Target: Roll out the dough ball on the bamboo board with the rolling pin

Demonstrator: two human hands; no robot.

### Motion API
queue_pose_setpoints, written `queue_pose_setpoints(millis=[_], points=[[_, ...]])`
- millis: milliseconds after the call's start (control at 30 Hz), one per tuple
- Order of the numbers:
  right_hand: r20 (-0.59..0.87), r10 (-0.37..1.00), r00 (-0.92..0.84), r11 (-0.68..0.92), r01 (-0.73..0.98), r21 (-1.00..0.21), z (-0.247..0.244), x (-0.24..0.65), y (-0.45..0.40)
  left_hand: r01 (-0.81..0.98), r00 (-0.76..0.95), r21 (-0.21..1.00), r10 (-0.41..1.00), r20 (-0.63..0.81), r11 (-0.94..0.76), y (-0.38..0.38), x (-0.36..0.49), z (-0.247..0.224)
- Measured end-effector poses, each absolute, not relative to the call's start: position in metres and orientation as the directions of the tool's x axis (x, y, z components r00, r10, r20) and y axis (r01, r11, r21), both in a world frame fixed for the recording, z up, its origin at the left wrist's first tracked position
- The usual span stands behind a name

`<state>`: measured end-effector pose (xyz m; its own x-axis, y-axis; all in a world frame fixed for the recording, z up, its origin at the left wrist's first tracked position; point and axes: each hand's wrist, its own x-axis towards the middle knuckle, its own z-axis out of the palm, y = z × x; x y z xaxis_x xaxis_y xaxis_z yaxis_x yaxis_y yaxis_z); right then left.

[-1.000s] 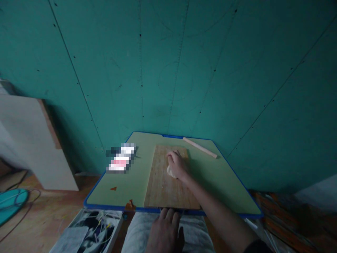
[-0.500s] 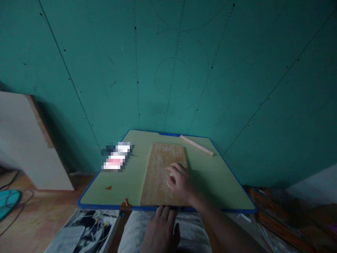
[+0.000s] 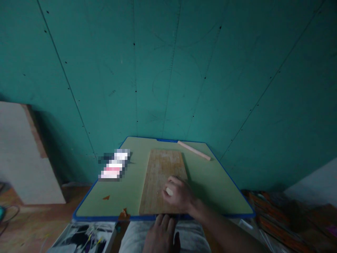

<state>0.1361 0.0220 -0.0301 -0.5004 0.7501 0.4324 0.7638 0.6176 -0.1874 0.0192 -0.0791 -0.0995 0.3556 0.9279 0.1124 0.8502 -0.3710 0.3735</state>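
Observation:
My right hand (image 3: 177, 193) is closed around a pale lump of dough (image 3: 169, 191), low over the near right part of a wooden cutting board (image 3: 155, 182). Part of the lump shows between thumb and fingers; the rest is hidden in the palm. White smudges and small crumbs mark the board. My left hand (image 3: 162, 232) lies back up over my lap, fingers stretched towards the near table edge just below the board, thumb apart. Nothing shows in it. A pale wooden rolling pin (image 3: 195, 151) rests slantwise on the table behind the board, to the right.
The pale green table (image 3: 218, 189) has a blue rim and stands against a green wall (image 3: 168, 70). A pixelated item (image 3: 114, 165) lies at its left. Brown scraps (image 3: 106, 198) sit near the front left. Below is a box of cables (image 3: 89, 235).
My right hand has closed more tightly round the dough and shifted slightly towards me on the board. The view has tilted up a little. My left hand keeps its place.

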Motion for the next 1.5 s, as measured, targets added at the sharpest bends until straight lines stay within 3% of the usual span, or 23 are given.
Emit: queue_pose_setpoints(millis=[167, 367, 733, 1067, 1233, 1300, 1400, 1500], points=[[0.401, 0.78, -0.481, 0.576, 0.801, -0.161, -0.024, 0.129, 0.026, 0.858, 0.278, 0.379, 0.934, 0.224, -0.347, -0.081, 0.027, -0.112], [0.326, 0.814, -0.481, 0.549, 0.82, -0.162, -0.014, 0.115, 0.036, 0.844, 0.266, 0.401, 0.927, 0.264, -0.356, -0.089, 0.025, -0.092], [0.288, 0.927, -0.24, 0.335, 0.874, -0.352, -0.011, 0.084, 0.125, 0.829, 0.265, 0.351, 0.859, 0.439, -0.435, -0.093, 0.023, -0.094], [0.366, 0.931, 0.009, 0.234, 0.754, -0.613, -0.016, 0.099, 0.148, 0.824, 0.302, 0.309, 0.829, 0.47, -0.475, -0.083, 0.018, -0.108], [0.418, 0.907, -0.044, 0.341, 0.66, -0.67, -0.016, 0.14, 0.114, 0.793, 0.313, 0.3, 0.777, 0.547, -0.531, -0.079, 0.017, -0.115], [0.497, 0.862, -0.099, 0.469, 0.528, -0.708, -0.018, 0.156, 0.091, 0.793, 0.32, 0.304, 0.786, 0.529, -0.528, -0.079, 0.016, -0.115], [0.379, 0.899, -0.221, 0.437, 0.405, -0.803, -0.02, 0.174, 0.061, 0.798, 0.325, 0.318, 0.81, 0.488, -0.512, -0.082, 0.016, -0.11], [0.322, 0.914, -0.245, 0.402, 0.445, -0.801, -0.018, 0.177, 0.045, 0.805, 0.315, 0.32, 0.816, 0.485, -0.5, -0.084, 0.016, -0.102]])
